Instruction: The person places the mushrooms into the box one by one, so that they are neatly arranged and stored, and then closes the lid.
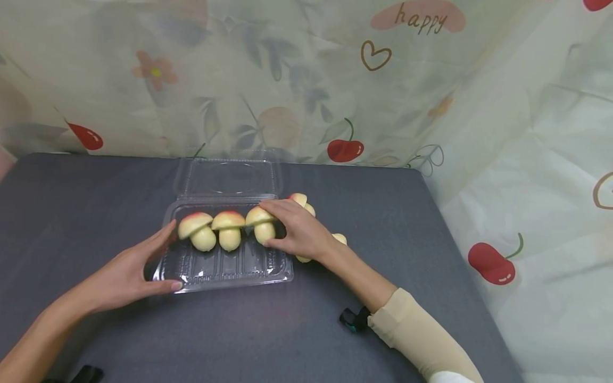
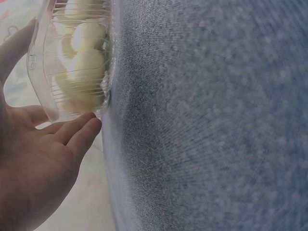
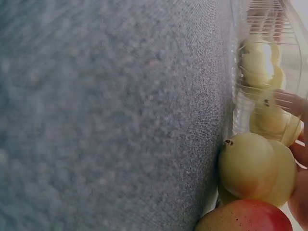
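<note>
A clear plastic container [image 1: 220,276] lies on the table with its lid [image 1: 230,178] folded back. In it stands a row of mushroom-shaped pieces of fruit, pale yellow with reddish caps: a left one [image 1: 203,238], a middle one [image 1: 230,238] and a right one [image 1: 264,232]. My right hand [image 1: 304,229] grips the right piece, fingers over the cap and thumb by the stem. My left hand [image 1: 126,271] rests against the container's left end, its thumb at the front corner and straight fingers along the side. In the left wrist view, its fingertips [image 2: 86,130] touch the clear wall.
More mushroom-shaped fruit lies right of the container, partly hidden by my right hand; one fruit [image 1: 299,199] shows behind it and another [image 1: 340,238] beside the wrist. A red-skinned one [image 3: 245,216] is near the right wrist camera. A patterned cloth [image 1: 287,80] hangs behind the grey table [image 1: 268,340].
</note>
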